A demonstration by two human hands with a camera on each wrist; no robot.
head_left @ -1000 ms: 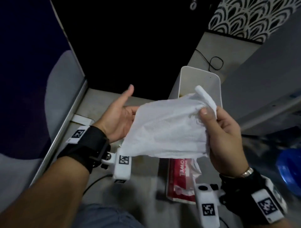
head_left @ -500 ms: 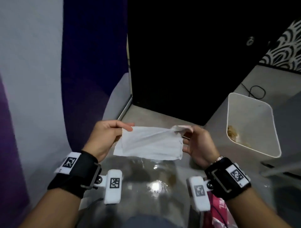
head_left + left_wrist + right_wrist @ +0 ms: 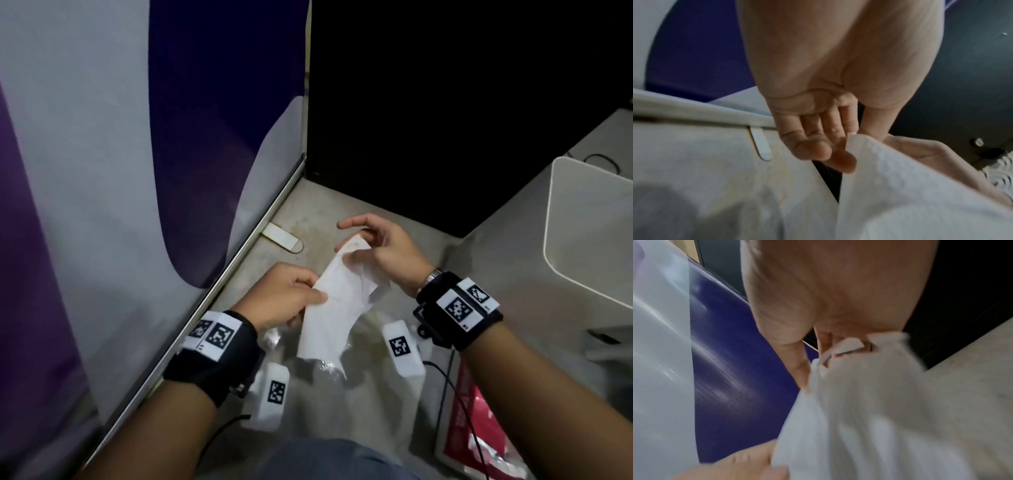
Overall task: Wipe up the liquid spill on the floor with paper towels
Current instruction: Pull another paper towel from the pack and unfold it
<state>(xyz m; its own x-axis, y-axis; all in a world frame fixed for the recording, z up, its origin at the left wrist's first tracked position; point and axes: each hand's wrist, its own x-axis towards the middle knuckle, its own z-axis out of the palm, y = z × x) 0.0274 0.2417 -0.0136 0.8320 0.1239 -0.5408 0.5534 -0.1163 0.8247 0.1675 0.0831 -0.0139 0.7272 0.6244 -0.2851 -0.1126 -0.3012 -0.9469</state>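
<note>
One white, embossed paper towel sheet (image 3: 334, 308) is held in the air between both hands, above the glossy, clear liquid spill (image 3: 346, 373) on the grey concrete floor (image 3: 507, 260). The left hand (image 3: 284, 296) pinches one edge of the sheet between thumb and curled fingers (image 3: 818, 146), while the right hand (image 3: 380, 251) grips the far end, which is bunched against its curled fingers, the index finger being stretched out above. The sheet hangs slanted, its lower corner just over the wet patch; contact with the liquid cannot be told.

The step in hand is judged to be the readying of the sheet, before any wiping is done. The spill lies near the metal strip at the foot of the purple and grey wall panel (image 3: 137, 171), directly below the hands. The next move calls for the sheet to be lowered flat onto the wet patch and pressed down, then drawn across it. A red and white towel packet (image 3: 479, 435) lies on the floor by the right forearm, and a white plastic bin (image 3: 555, 260) stands beyond it.
</note>
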